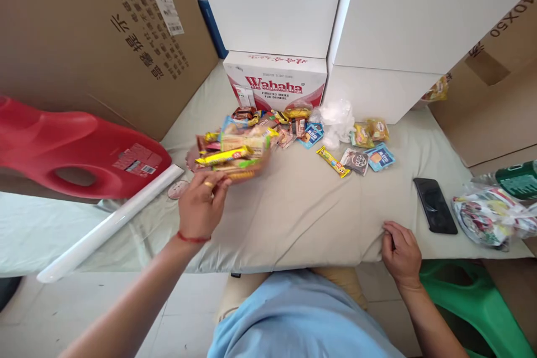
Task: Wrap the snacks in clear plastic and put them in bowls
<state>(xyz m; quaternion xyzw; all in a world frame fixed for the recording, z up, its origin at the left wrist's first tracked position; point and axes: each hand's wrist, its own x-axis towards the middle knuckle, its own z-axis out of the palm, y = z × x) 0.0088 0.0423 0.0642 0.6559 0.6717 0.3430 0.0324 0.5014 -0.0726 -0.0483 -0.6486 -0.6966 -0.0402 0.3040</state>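
My left hand [200, 207], with a red cord round its wrist, grips the near edge of a see-through container [254, 173] filled with wrapped snacks. A yellow snack bar [224, 155] lies on top of this load, and motion blurs the container's outline. Behind it, loose snack packets [297, 126] are heaped on the cloth. My right hand [401, 254] rests on the table's front edge, fingers curled in and nothing visible in them. Farther forward from that hand are a yellow bar [333, 161], a dark round-patterned packet [354, 161] and a blue packet [380, 157].
A Wahaha carton [274, 81] stands at the back, beside a crumpled clear bag [337, 120]. To the left are a red jug [84, 148] and a white roll [111, 224]. A phone [435, 205] and a green-labelled bottle [518, 180] lie right, above a green stool [474, 302].
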